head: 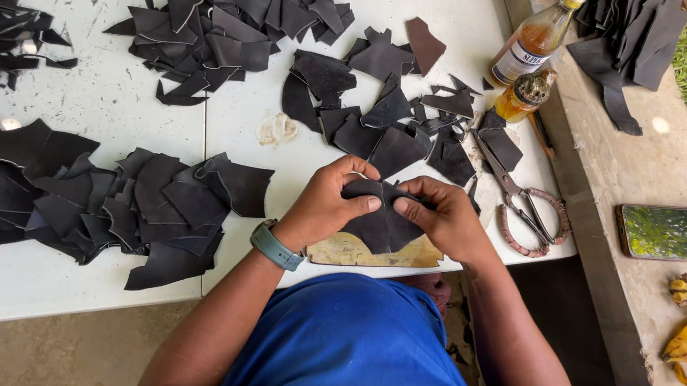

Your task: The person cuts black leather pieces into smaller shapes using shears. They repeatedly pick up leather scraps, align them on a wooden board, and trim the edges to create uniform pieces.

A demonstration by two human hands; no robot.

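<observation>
Both hands pinched one dark leather piece [383, 222] near table edge, over a tan board [354, 253]: left hand [327, 204] & right hand [442, 219] closed on its top. Looked thin, floppy, light; edge grip prob best.

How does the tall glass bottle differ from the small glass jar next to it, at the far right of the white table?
The tall glass bottle has a long narrow neck and a paper label; the small glass jar is short, squat and unlabelled. The bottle stands farther from the person, the jar nearer the scissors. Both hold amber liquid.
</observation>
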